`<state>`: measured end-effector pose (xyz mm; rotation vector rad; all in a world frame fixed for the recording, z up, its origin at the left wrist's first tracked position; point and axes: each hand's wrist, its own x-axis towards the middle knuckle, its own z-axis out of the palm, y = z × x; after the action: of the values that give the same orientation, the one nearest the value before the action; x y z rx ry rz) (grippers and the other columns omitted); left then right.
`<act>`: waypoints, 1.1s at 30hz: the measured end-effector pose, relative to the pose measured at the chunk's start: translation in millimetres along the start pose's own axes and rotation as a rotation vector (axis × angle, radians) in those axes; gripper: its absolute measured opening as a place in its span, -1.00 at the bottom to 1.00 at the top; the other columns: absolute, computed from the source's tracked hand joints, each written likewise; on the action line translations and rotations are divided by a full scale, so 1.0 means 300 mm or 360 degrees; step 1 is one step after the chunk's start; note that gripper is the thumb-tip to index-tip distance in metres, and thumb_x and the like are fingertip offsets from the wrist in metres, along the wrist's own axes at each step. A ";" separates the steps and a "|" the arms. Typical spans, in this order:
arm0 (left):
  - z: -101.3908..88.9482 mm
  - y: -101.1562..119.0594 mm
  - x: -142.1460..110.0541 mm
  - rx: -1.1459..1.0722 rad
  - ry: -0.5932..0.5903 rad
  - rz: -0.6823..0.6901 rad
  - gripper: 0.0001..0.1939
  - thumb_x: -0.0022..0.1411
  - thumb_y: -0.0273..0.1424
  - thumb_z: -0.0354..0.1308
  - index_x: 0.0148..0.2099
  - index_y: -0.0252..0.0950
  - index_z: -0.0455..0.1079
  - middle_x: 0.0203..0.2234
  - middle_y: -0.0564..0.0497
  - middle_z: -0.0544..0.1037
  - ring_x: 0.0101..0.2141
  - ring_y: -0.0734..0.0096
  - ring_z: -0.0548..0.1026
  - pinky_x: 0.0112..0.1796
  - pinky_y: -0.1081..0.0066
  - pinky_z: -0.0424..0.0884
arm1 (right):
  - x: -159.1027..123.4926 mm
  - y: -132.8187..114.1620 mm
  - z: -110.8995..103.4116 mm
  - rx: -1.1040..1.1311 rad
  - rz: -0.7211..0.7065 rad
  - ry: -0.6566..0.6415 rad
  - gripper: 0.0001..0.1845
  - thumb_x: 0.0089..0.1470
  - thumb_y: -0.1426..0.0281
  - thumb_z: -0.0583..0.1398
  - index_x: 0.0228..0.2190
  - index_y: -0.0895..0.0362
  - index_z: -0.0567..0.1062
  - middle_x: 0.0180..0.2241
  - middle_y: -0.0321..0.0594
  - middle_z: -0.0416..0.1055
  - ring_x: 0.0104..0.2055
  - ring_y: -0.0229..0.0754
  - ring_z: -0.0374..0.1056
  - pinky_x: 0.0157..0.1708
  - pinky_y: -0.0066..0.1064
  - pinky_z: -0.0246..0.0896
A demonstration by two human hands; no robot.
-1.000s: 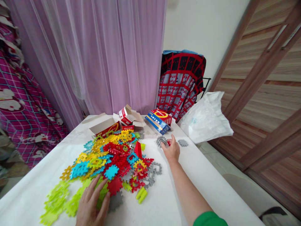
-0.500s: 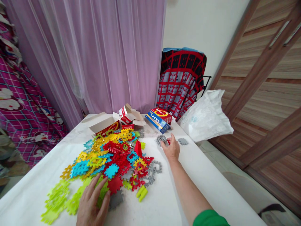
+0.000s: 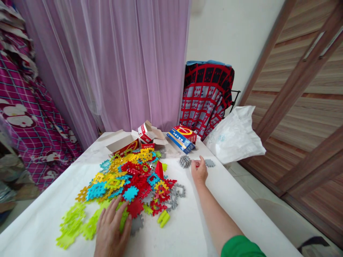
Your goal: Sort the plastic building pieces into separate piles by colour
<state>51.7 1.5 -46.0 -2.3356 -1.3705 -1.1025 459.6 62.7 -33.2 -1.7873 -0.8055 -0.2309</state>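
Interlocking plastic building pieces with notched edges lie in a loose heap (image 3: 139, 178), in red, yellow, blue, green and grey. My left hand (image 3: 112, 228) rests with fingers spread over the lime-green pieces (image 3: 72, 223) at the near side, beside a grey square piece (image 3: 137, 225). On the right part of the table, my right hand (image 3: 199, 171) has its thumb and fingers around a small red piece (image 3: 197, 164), mostly hidden by them. Just left of that hand stands a rounded grey assembly (image 3: 185, 161). A flat grey piece (image 3: 210, 163) lies to its right.
Opened red-and-white cardboard boxes (image 3: 123, 145) and a blue-and-red box (image 3: 182, 137) stand along the table's far edge. A white plastic bag (image 3: 234, 137) hangs at the right edge. Behind are a purple curtain (image 3: 139, 64) and a cloth-covered chair (image 3: 206, 89).
My right hand has let go of the grey assembly and moved right to the small red piece. My left hand stays over the green pieces. The view has shifted slightly.
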 end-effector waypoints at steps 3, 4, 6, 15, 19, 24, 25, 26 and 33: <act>0.005 0.011 0.001 0.0044 -0.0024 0.0027 -0.63 0.30 -0.22 0.00 0.09 -0.12 0.41 0.11 -0.11 0.48 0.12 0.08 0.40 0.10 0.00 0.27 | 0.003 0.027 -0.017 0.0062 0.0259 0.0065 -0.36 0.01 0.11 0.03 0.02 0.26 0.38 -0.30 -0.02 0.55 -0.28 0.03 0.41 -0.29 -0.23 0.22; 0.008 0.015 0.001 0.0051 -0.0046 0.0027 -0.63 0.30 -0.20 0.00 0.09 -0.12 0.42 0.11 -0.10 0.49 0.13 0.10 0.40 0.12 0.01 0.25 | -0.001 0.034 -0.026 0.0069 0.0282 0.0072 -0.36 -0.01 0.12 0.02 0.01 0.26 0.39 -0.31 0.00 0.55 -0.29 0.04 0.42 -0.30 -0.23 0.22; 0.012 0.021 0.001 0.0049 -0.0119 0.0004 -0.60 0.29 -0.15 0.03 0.11 -0.11 0.42 0.10 -0.09 0.50 0.13 0.11 0.40 0.16 0.01 0.19 | -0.020 0.041 -0.045 0.0089 0.0279 0.0062 -0.39 -0.03 0.14 0.02 -0.03 0.24 0.42 -0.31 -0.01 0.56 -0.30 0.04 0.42 -0.32 -0.23 0.23; -0.004 0.056 0.021 -0.0124 -0.0245 -0.0125 -0.59 0.27 -0.14 0.06 0.10 -0.13 0.44 0.10 -0.12 0.50 0.12 0.06 0.41 0.20 -0.11 0.12 | -0.244 -0.050 -0.121 0.0237 0.0034 -0.0316 -0.61 -0.05 0.09 0.07 -0.39 0.05 0.57 -0.44 -0.22 0.58 -0.44 -0.08 0.43 -0.38 -0.29 0.33; -0.022 0.070 0.028 -0.0167 -0.0241 -0.0149 -0.66 0.29 -0.17 0.04 0.02 -0.09 0.49 0.06 -0.09 0.53 0.12 0.10 0.42 0.19 -0.08 0.15 | -0.348 -0.122 -0.157 0.0259 -0.0067 -0.0493 -0.62 -0.02 0.12 0.08 -0.37 0.06 0.59 -0.37 -0.17 0.58 -0.41 -0.11 0.43 -0.36 -0.30 0.36; -0.044 0.075 0.026 -0.0251 -0.0245 -0.0189 -0.68 0.33 -0.19 0.00 0.00 -0.09 0.49 0.02 -0.05 0.57 0.08 0.16 0.47 0.15 -0.02 0.24 | -0.417 -0.178 -0.194 0.0379 -0.0128 -0.0647 -0.65 -0.02 0.17 0.09 -0.37 0.08 0.59 -0.35 -0.14 0.58 -0.36 -0.11 0.46 -0.30 -0.30 0.39; -0.048 0.075 0.026 -0.0274 -0.0239 -0.0201 -0.68 0.33 -0.19 -0.01 0.00 -0.09 0.49 -0.01 -0.04 0.58 0.05 0.18 0.49 0.14 0.00 0.26 | -0.424 -0.183 -0.199 0.0414 -0.0153 -0.0669 -0.66 -0.01 0.18 0.09 -0.37 0.08 0.58 -0.35 -0.14 0.58 -0.36 -0.11 0.46 -0.29 -0.30 0.39; -0.052 0.074 0.025 -0.0295 -0.0227 -0.0219 -0.68 0.34 -0.19 -0.03 -0.01 -0.09 0.49 -0.04 -0.03 0.60 0.01 0.21 0.52 0.12 0.02 0.28 | -0.428 -0.187 -0.204 0.0439 -0.0179 -0.0675 -0.66 0.00 0.19 0.08 -0.37 0.09 0.58 -0.36 -0.14 0.58 -0.36 -0.11 0.47 -0.29 -0.30 0.40; -0.067 0.042 0.006 -0.0313 0.0000 -0.0503 -0.64 0.35 -0.23 -0.10 0.05 -0.19 0.41 -0.18 -0.05 0.64 -0.18 0.26 0.58 0.04 0.09 0.39 | -0.453 -0.230 -0.227 0.0371 -0.0518 -0.0532 -0.75 0.06 0.29 0.11 -0.41 0.07 0.58 -0.38 -0.18 0.55 -0.33 -0.14 0.43 -0.23 -0.31 0.37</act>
<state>52.6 -14.8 -28.5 -2.2985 -1.7484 -1.3805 330.3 -42.6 -25.9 -1.4876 -1.3100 -0.0450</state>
